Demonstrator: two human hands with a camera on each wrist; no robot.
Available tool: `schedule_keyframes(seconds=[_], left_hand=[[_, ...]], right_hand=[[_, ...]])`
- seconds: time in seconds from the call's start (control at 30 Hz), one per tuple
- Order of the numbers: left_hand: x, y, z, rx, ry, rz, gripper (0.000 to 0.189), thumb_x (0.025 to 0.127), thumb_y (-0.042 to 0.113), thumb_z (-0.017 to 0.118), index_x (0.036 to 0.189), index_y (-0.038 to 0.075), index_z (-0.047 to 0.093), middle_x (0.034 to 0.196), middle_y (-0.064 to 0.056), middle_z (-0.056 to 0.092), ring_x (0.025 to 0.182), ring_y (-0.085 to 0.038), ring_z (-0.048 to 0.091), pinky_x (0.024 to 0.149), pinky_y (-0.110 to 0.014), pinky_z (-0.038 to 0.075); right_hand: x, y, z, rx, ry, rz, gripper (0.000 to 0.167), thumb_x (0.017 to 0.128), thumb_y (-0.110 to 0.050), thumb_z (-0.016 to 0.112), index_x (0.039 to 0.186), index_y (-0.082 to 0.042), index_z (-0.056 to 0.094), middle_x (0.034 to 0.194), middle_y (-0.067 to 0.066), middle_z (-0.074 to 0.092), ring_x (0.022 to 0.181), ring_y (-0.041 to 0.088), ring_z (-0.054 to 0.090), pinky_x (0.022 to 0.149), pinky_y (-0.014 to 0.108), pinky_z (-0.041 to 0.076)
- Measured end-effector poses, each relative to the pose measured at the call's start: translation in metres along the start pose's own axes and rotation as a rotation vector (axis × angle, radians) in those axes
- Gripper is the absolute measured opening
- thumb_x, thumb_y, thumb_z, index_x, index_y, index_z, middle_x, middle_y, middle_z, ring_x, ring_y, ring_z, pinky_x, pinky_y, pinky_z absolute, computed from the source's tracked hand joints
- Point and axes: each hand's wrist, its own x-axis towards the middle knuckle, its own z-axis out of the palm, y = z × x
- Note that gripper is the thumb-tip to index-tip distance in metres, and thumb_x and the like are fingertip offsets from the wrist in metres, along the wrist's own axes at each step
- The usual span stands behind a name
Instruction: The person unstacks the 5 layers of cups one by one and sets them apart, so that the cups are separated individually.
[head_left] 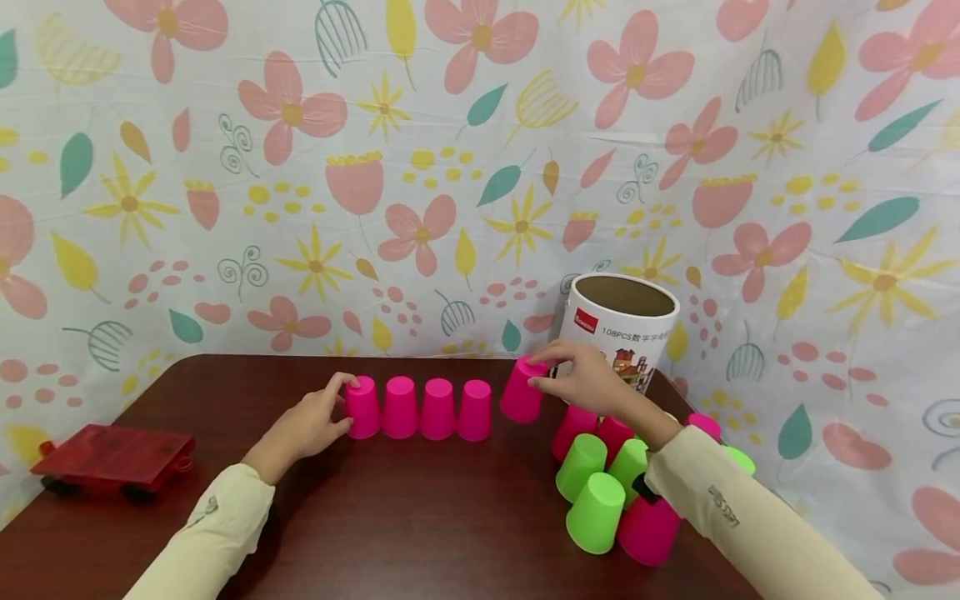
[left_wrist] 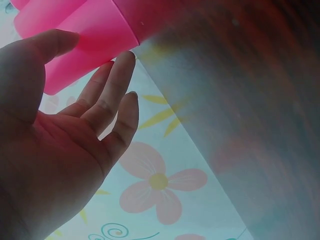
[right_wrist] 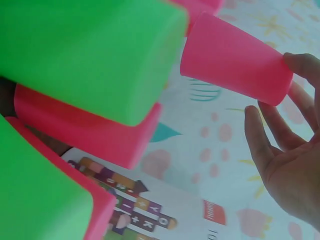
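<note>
Several magenta-pink cups (head_left: 437,408) stand upside down in a row on the brown table. At the row's left end my left hand (head_left: 306,421) touches the leftmost cup (head_left: 363,408), its thumb low on the side and a finger at the top; in the left wrist view that hand (left_wrist: 75,135) has its other fingers loosely spread. To the right of the row, my right hand (head_left: 588,383) pinches another pink cup (head_left: 521,392) near its closed end. This cup is tilted, apart from the row; the right wrist view shows it (right_wrist: 235,60) between thumb and fingers.
Green cups (head_left: 596,512) and pink cups (head_left: 649,529) stand bunched beneath my right forearm. A white printed tub (head_left: 622,321) stands at the back right against a floral curtain (head_left: 465,167). A red toy cart (head_left: 116,457) sits at the left.
</note>
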Motion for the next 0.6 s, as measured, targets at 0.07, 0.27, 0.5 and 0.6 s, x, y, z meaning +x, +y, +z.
schedule_keyframes(seconds=[0.07,0.27,0.5,0.6], left_hand=[[0.000,0.000,0.000,-0.001,0.004,-0.002,0.056,0.089,0.009,0.072,0.130,0.017,0.034,0.110,-0.021,0.066,0.094,-0.034,0.065,0.066,-0.043,0.051],[-0.001,0.000,0.000,-0.002,0.010,0.009,0.057,0.089,0.009,0.073,0.129,0.016,0.033,0.109,-0.021,0.066,0.093,-0.034,0.066,0.067,-0.046,0.052],[0.000,0.002,-0.001,0.001,0.009,0.005,0.058,0.088,0.009,0.073,0.129,0.016,0.033,0.108,-0.021,0.066,0.089,-0.033,0.066,0.066,-0.046,0.052],[0.000,0.004,-0.001,-0.001,0.004,0.017,0.057,0.089,0.008,0.073,0.129,0.016,0.032,0.107,-0.021,0.066,0.087,-0.032,0.066,0.065,-0.044,0.051]], right_hand=[[-0.006,-0.007,-0.006,0.028,0.038,-0.016,0.025,0.082,-0.017,0.083,0.106,-0.013,0.077,0.107,-0.002,0.072,0.091,0.016,0.063,0.070,0.030,0.052],[-0.028,-0.026,-0.024,0.092,0.104,-0.034,0.023,0.083,-0.012,0.081,0.105,-0.015,0.076,0.106,-0.004,0.069,0.076,0.016,0.061,0.064,0.025,0.050],[-0.057,-0.038,-0.039,0.094,0.147,-0.055,0.026,0.080,-0.006,0.082,0.105,-0.014,0.075,0.110,0.000,0.066,0.080,0.014,0.059,0.062,0.026,0.050],[-0.072,-0.042,-0.044,0.090,0.164,-0.061,0.029,0.078,-0.003,0.083,0.104,-0.012,0.075,0.110,0.002,0.066,0.079,0.012,0.059,0.058,0.025,0.050]])
